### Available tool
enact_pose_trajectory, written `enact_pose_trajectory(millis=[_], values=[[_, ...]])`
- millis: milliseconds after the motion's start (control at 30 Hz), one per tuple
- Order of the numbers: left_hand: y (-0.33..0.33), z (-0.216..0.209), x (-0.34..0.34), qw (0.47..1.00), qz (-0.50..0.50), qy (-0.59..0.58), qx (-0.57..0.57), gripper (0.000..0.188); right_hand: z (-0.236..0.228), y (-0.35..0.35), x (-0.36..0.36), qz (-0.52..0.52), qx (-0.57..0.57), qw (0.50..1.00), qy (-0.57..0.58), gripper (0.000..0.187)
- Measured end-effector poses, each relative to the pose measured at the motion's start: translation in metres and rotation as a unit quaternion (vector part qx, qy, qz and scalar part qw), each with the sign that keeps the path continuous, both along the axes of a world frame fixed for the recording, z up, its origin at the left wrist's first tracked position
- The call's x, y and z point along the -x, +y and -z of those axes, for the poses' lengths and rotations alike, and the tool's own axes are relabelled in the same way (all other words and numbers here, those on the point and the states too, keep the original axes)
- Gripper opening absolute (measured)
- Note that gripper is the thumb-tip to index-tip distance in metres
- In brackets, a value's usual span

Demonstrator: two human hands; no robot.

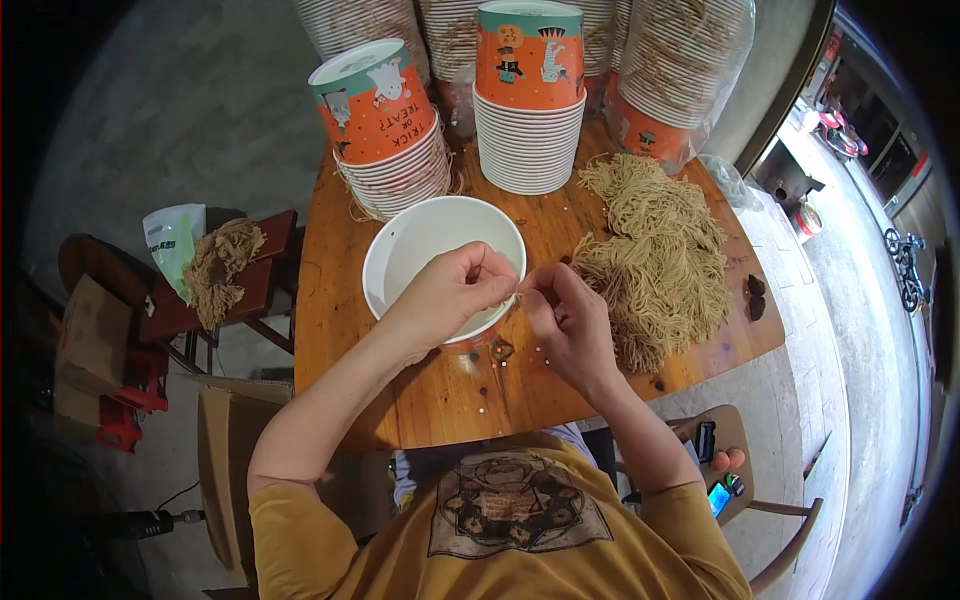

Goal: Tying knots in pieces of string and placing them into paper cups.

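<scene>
A white-lined paper bucket (400,240) stands open-side up on the wooden table in front of me. My left hand (455,290) reaches across its opening, thumb and index finger pinched at the right rim. Just right of the rim, my right hand (570,325) is closed, its thumb and fingertips meeting those of the left. Between the fingertips shows a small bit of tan twine (517,297); most of it is hidden by the fingers. A big loose pile of tan twine (660,270) lies to the right of my right hand.
Upside-down stacks of orange-and-green paper buckets (530,110), (385,130) stand behind; a plastic-wrapped stack (680,80) is at back right. Dark lumps (756,297) lie near the table's (400,420) right edge. A red stool (250,275) at left bears more twine (225,270).
</scene>
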State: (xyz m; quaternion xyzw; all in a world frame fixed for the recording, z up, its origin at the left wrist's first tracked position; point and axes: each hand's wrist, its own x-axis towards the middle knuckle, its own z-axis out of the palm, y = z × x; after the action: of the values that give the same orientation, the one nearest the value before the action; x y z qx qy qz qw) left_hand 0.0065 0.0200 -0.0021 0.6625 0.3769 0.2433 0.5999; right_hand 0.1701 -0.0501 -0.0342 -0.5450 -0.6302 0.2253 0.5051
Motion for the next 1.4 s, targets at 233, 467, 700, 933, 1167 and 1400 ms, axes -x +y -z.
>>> enact_pose_trajectory(millis=[233, 467, 700, 933, 1167, 1400], values=[[-0.003, -0.006, -0.002, 1.000, -0.001, -0.020, 0.022, 0.014, 0.004, 0.002, 0.003, 0.020, -0.013, 1.000, -0.013, 0.016], [-0.005, 0.000, 0.001, 0.994, 0.015, -0.006, -0.105, 0.012, 0.007, 0.004, -0.002, -0.061, 0.112, 0.967, 0.220, 0.010], [-0.011, -0.009, -0.003, 0.937, 0.013, 0.081, -0.340, 0.009, 0.006, 0.004, -0.002, -0.052, 0.105, 0.973, 0.197, 0.013], [-0.011, -0.008, -0.006, 0.877, 0.020, 0.120, -0.464, 0.009, 0.006, 0.005, -0.003, -0.064, 0.098, 0.969, 0.220, 0.013], [0.000, 0.001, 0.001, 0.998, 0.010, 0.019, -0.052, 0.013, 0.007, 0.006, -0.003, -0.069, 0.106, 0.974, 0.186, 0.012], [-0.009, -0.012, 0.000, 0.978, 0.033, 0.049, -0.199, 0.012, 0.001, 0.003, -0.004, -0.075, 0.115, 0.968, 0.211, 0.013]])
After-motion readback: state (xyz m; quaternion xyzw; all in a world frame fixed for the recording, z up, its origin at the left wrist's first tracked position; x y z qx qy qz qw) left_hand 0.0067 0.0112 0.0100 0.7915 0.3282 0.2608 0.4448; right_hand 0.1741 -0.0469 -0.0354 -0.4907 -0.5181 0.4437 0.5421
